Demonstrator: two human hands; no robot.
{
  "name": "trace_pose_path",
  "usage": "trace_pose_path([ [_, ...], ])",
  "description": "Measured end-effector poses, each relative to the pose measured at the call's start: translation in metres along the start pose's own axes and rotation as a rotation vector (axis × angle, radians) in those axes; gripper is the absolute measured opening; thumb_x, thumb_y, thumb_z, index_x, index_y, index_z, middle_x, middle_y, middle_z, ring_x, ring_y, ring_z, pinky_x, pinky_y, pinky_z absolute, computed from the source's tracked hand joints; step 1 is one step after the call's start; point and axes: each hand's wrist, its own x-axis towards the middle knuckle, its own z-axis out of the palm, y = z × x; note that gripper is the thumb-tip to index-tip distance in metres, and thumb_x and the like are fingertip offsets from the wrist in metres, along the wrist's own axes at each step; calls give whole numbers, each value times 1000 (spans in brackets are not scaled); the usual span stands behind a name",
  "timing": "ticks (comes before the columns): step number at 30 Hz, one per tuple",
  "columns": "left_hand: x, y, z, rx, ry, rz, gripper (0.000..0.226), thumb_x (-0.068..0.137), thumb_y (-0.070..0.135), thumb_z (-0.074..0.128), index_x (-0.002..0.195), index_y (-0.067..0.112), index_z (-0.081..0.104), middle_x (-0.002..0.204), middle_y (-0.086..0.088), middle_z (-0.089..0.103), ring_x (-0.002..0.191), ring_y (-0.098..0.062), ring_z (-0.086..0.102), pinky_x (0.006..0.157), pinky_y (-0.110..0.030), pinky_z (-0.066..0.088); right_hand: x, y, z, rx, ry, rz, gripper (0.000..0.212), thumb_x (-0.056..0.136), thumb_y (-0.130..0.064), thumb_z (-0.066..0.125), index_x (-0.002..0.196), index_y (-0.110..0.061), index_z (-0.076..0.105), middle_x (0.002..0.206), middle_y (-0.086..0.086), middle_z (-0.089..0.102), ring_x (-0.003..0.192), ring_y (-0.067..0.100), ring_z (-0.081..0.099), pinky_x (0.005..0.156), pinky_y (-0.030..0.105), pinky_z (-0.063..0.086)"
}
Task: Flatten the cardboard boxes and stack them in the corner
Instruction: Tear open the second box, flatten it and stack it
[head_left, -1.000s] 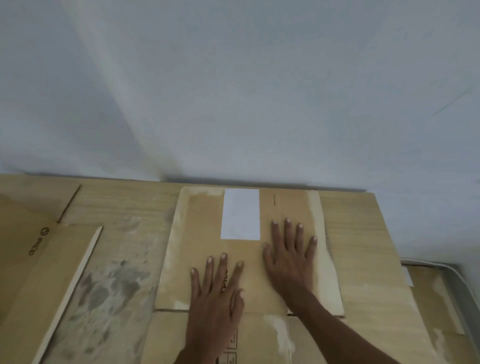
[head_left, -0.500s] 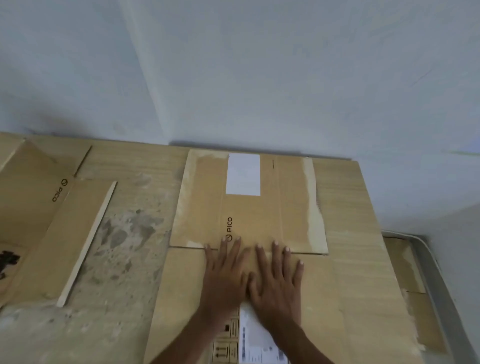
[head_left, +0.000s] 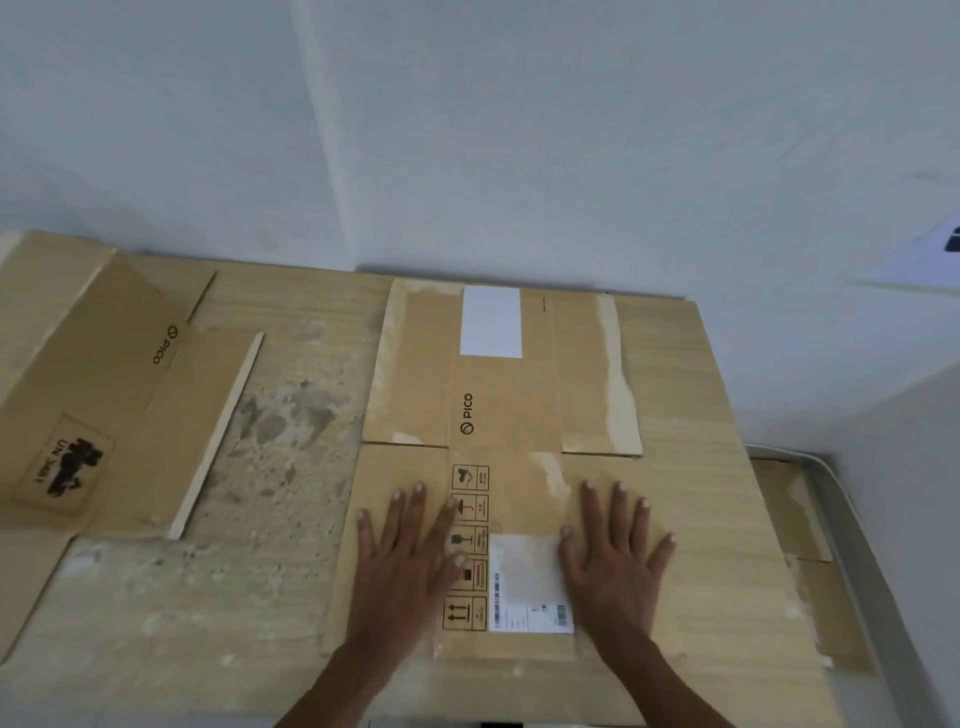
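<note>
Our left hand (head_left: 410, 556) and right hand (head_left: 613, 551) lie spread flat, palms pressing the flattened PICO box (head_left: 498, 467) that rests on the cardboard stack (head_left: 691, 415) in the far wall corner. If we let go unevenly, its creased far flaps may spring up, or the sheet may slide askew.

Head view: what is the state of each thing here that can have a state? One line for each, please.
Box: flattened, lying flat near the wall corner, both hands on it.
Left hand: open, fingers spread, pressing the box.
Right hand: open, fingers spread, pressing the box.
Label: stuck on the box, between the hands.
Second box: lying apart on the left, untouched.
</note>
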Motion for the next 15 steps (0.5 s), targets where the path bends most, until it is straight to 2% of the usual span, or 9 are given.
trace_pose_path([
  [4,-10,-6,-8,33,-62,-39,59,102,55,25,157,32,23,166,-9,13,153,-34,7,115,-69,8,-19,2,4,-17,-23,-49,66,97,-59,10,155,-33,-5,165,7,-2,151,31,-4,117,64,3],
  [6,-7,-1,-12,57,-123,-29,61,102,58,22,157,31,22,166,-10,13,152,-35,10,112,-74,8,-38,11,3,-44,-8,-77,65,98,-57,14,156,-33,-2,165,7,-3,151,31,-6,118,62,3],
  [9,-8,-7,-11,69,-185,32,83,92,78,20,158,27,19,164,-19,12,150,-41,15,105,-80,7,-48,13,3,-46,-16,-89,66,96,-55,21,156,-33,3,165,6,-2,151,32,-2,117,64,3],
  [12,-17,-17,-18,138,-297,216,121,61,103,30,158,32,13,163,-24,10,148,-47,3,98,-85,6,-44,13,2,-37,-24,-93,66,96,-55,25,156,-32,8,165,8,3,151,34,3,114,68,7],
  [13,-17,-19,-24,160,-346,269,124,56,104,33,157,37,9,164,-22,5,147,-49,-5,96,-86,5,-43,13,2,-39,-31,-98,66,96,-54,25,156,-32,9,165,8,5,150,35,5,114,69,8],
  [15,-11,-18,-39,195,-424,306,124,56,99,44,154,44,-9,162,-19,-20,143,-51,-25,94,-87,-5,-44,15,3,-43,-58,-101,66,96,-55,23,156,-33,7,165,8,5,150,35,6,113,70,9],
])
